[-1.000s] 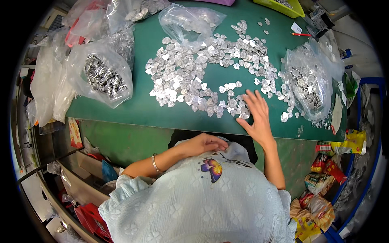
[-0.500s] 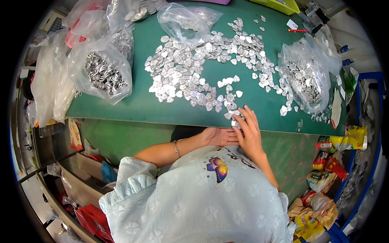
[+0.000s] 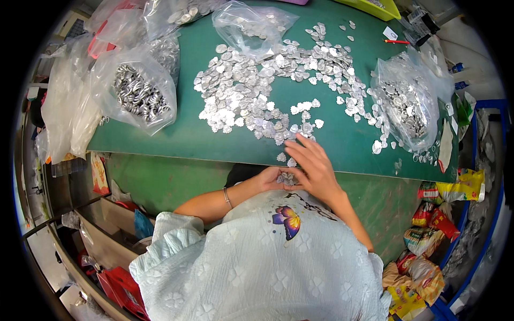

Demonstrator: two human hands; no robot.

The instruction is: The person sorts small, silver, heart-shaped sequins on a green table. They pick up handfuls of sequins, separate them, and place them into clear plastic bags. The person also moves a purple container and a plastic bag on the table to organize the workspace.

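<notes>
My left hand (image 3: 269,180) is cupped palm up just below the table's near edge, and small silver scalloped metal pieces (image 3: 287,178) lie in it. Above it my right hand (image 3: 318,170) reaches over the edge with fingers stretched out, its fingertips on the tabletop beside a few loose pieces (image 3: 281,157). What lies under those fingers is hidden. Beyond them a big heap of the same silver pieces (image 3: 235,88) spreads over the green table (image 3: 203,147), with a curved trail running off to the right.
Clear plastic bags stand around the heap: a bag of silver rings (image 3: 140,92) at left, a bag of silver pieces (image 3: 407,109) at right and a slack bag (image 3: 251,27) at the back. A yellow-green tray (image 3: 383,8) sits at the far right. Packets (image 3: 428,235) lie beside the table.
Pieces that were at the table's edge are now in my left palm. My right hand has shifted left, its fingers now further over the tabletop. The view has moved slightly.
</notes>
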